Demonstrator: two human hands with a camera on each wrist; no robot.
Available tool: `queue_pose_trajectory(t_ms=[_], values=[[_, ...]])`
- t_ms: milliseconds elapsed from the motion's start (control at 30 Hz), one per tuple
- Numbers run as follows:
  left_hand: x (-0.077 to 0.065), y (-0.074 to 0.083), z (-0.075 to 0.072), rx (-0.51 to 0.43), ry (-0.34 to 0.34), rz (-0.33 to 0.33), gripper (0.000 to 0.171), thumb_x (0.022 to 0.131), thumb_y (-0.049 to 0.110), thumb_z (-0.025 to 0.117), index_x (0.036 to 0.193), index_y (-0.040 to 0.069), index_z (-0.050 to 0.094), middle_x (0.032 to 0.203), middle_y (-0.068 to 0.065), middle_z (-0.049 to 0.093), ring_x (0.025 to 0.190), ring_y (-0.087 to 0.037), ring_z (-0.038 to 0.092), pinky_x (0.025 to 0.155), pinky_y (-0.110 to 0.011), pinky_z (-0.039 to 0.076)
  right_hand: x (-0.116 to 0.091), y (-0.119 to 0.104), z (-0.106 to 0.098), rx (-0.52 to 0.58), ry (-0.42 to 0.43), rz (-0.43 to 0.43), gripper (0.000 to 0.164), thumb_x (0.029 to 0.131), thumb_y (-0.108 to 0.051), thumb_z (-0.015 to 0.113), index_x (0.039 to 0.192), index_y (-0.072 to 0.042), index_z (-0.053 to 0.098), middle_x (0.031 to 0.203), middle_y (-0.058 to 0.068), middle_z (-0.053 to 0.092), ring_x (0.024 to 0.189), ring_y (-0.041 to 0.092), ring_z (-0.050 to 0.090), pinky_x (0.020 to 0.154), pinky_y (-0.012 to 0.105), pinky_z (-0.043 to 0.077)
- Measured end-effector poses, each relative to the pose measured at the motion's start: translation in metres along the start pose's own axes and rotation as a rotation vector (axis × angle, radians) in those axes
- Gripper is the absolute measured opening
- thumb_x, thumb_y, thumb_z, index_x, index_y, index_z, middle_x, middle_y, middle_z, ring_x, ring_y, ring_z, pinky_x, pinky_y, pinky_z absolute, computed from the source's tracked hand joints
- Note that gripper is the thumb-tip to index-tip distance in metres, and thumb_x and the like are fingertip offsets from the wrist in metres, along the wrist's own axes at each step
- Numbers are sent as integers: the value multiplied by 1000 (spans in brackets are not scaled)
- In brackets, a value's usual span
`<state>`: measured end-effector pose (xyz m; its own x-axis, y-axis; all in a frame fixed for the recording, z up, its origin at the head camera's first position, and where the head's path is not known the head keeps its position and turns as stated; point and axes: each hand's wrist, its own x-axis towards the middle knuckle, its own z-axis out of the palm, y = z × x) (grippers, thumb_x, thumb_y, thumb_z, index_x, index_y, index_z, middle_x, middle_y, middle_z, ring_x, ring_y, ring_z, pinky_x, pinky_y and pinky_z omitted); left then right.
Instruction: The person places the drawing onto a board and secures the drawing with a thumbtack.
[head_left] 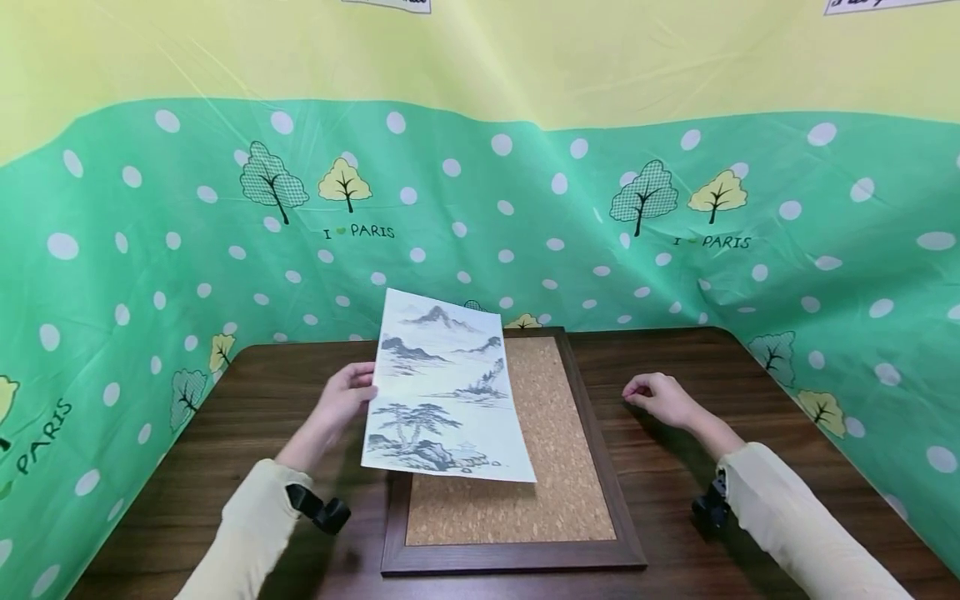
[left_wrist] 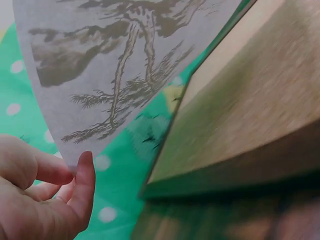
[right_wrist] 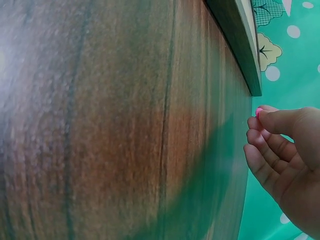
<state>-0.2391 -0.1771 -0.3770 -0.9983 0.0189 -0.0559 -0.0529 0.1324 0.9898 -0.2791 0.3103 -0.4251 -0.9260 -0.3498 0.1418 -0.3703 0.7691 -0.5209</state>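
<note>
My left hand (head_left: 343,403) pinches the left edge of a white paper sheet (head_left: 442,387) between thumb and fingers. Printed on the sheet is an ink landscape of mountains, rocks and trees. It is held tilted above a framed cork board (head_left: 510,518) and covers much of the board's upper left part. To the right of the board, my right hand (head_left: 667,400) is raised over the table. In the right wrist view its thumb and forefinger pinch a tiny pink thing (right_wrist: 258,112), mostly hidden by the fingertips.
The dark wood-grain table (head_left: 697,542) carries the board, whose brown frame (head_left: 517,558) stands slightly above the tabletop. Behind and beside the table hangs a green and yellow cloth (head_left: 517,225) with dots and trees. Each wrist wears a small black camera (head_left: 330,515).
</note>
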Motion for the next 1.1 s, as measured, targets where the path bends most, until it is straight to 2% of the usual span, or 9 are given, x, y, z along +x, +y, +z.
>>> queue_pose_trajectory(t_ms=[133,267,433,633,867,1100], values=[[-1,-13,28,-37,29,-12,40,83,-14,44,123,-13,41,108,-23,50,75,-10,54,65,-24,48,1,-1,0,4,-8,-4,6,85,-2,60,85,1,65,76,5,63,62,9,50,52,23,43],[-6,-27,54,-17,32,-13,39,79,-15,45,118,-12,46,102,-21,53,74,-14,53,61,-25,47,0,-1,0,-2,-12,-6,6,85,-2,61,84,1,66,76,4,63,63,9,50,54,24,43],[-11,-40,75,24,13,16,40,77,-14,45,117,-12,46,98,-20,54,73,-16,52,57,-24,44,0,-2,0,-16,-4,-11,6,84,-2,61,84,0,66,77,3,63,70,12,53,60,26,44],[-12,-45,85,129,34,81,37,75,-15,46,112,-13,49,90,-17,54,81,-21,49,63,-23,40,-1,-2,1,-20,0,-10,6,84,-2,61,83,0,66,76,2,63,69,11,53,60,25,44],[-13,-46,85,181,29,92,36,75,-15,48,111,-15,49,90,-21,57,82,-24,52,63,-24,42,-3,-1,0,-17,-1,-17,6,84,-1,61,84,1,66,76,3,64,68,10,52,58,24,43],[-14,-50,83,241,36,84,38,72,-16,50,110,-14,51,88,-18,56,79,-21,52,65,-24,43,-3,-1,0,-16,-11,-7,6,84,-1,60,84,1,66,76,3,63,66,10,51,57,24,43]])
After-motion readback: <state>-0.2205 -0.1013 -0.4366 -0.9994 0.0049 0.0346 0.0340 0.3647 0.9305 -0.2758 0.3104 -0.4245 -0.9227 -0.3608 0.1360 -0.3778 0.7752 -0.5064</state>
